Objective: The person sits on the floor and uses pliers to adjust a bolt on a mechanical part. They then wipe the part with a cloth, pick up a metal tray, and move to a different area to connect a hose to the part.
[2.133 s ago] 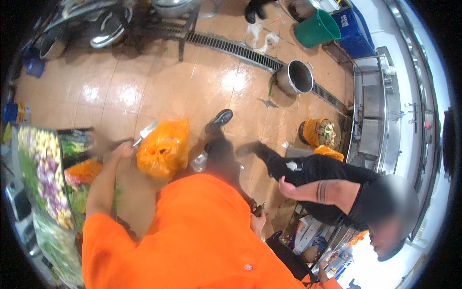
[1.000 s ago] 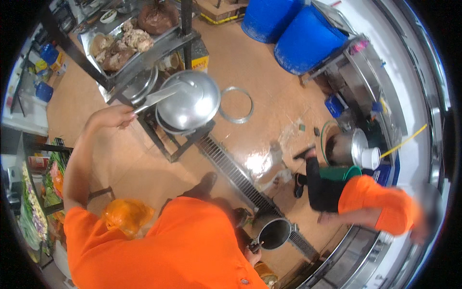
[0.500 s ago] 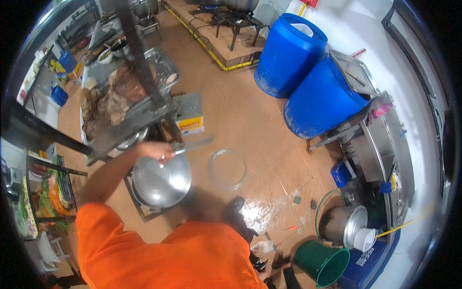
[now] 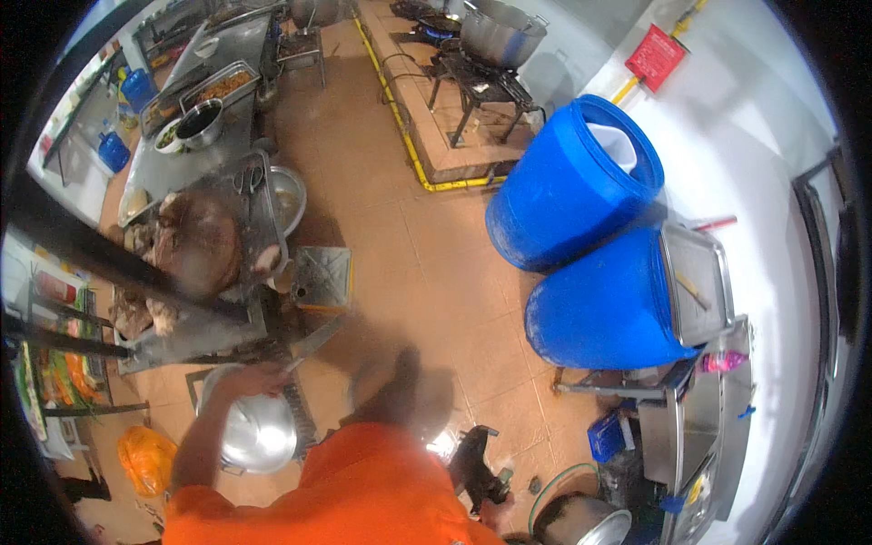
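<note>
My left hand (image 4: 259, 378) is closed on the handle of a large knife (image 4: 318, 338), its broad grey blade pointing away to the right. Below that hand a wide, shiny metal pan (image 4: 259, 440) sits low by the floor. Ahead of the knife, large pieces of meat (image 4: 200, 245) lie on the near end of the metal table (image 4: 173, 173). My right hand (image 4: 496, 512) shows only in part at the lower edge, beside a dark object (image 4: 476, 468) I cannot make out. Its fingers are too unclear to read.
Two blue barrels (image 4: 572, 182) stand at the right, one with a metal tray (image 4: 699, 282) against it. A square tin (image 4: 322, 277) is on the floor by the table. Dark metal posts (image 4: 118, 263) cross the left. A big pot (image 4: 502, 34) stands on a burner at the back.
The view has shifted, showing more of the table, meat and barrels. My left hand still holds the knife above the pan. Part of my right hand shows near the dark object.
</note>
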`<state>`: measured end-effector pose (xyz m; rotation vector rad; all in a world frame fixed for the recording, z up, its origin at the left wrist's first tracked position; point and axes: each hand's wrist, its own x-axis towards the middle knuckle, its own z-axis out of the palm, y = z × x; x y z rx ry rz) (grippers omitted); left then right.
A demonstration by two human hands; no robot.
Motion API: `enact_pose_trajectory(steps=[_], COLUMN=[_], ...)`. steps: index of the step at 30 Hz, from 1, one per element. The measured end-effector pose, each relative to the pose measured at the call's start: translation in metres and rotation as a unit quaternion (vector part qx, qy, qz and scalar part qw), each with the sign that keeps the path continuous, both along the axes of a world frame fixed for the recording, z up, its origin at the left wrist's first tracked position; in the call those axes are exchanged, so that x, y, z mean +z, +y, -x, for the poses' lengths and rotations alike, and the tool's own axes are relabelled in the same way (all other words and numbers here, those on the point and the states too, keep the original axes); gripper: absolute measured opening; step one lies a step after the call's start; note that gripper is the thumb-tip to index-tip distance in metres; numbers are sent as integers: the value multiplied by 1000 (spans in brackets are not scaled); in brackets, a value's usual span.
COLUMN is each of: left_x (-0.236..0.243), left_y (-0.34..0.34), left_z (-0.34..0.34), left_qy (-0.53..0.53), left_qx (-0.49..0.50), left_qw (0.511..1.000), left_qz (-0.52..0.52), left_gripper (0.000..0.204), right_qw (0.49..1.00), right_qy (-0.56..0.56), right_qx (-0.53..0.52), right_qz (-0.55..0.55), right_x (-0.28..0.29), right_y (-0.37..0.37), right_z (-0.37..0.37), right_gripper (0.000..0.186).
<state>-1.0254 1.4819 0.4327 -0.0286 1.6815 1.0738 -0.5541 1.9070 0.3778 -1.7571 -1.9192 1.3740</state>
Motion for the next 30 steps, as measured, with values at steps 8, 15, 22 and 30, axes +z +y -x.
enact_pose_trajectory(steps=[8,15,22,30], left_x=[-78,-117,-104,-90], left_y=[168,199,151,128], left_z=[190,350,355,430], left_qy=[80,50,4,-32], left_qx=[-60,65,283,483], left_qw=[992,995,959,874], left_qz=[-79,-56,26,-37], left_gripper=[37,35,30,25], right_qw=[977,963,938,867], right_qy=[-146,-145,-74,-38], right_qx=[127,218,336,478], right_qz=[-93,-69,-43,-137], right_x=[33,56,100,96], right_y=[177,249,248,278], right_z=[204,452,700,943], right_gripper=[29,37,29,21])
